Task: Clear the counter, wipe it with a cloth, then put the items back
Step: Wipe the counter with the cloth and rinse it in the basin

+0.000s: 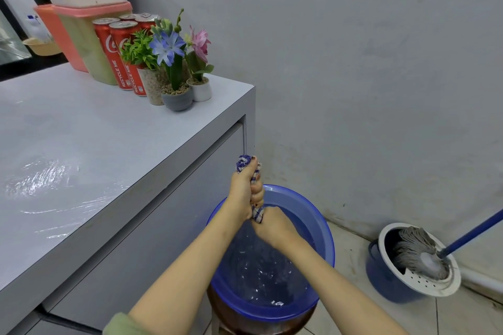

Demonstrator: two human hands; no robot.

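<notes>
Looks like a home kitchen or utility corner, not a commercial site. Evidence: grey laminate table with a drawer front and wet streaks on top. Pink-lidded plastic storage bin with pale grainy contents, red soda cans and small flower pots grouped at its back corner. Blue basin of water alongside. Mop in a wringer bucket on tiled floor. Plain scuffed grey wall.

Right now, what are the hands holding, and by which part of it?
A twisted checked cloth, wrung over the blue basin. The left hand grips its upper part, leaving the top end sticking out; the right hand grips its lower end.
</notes>
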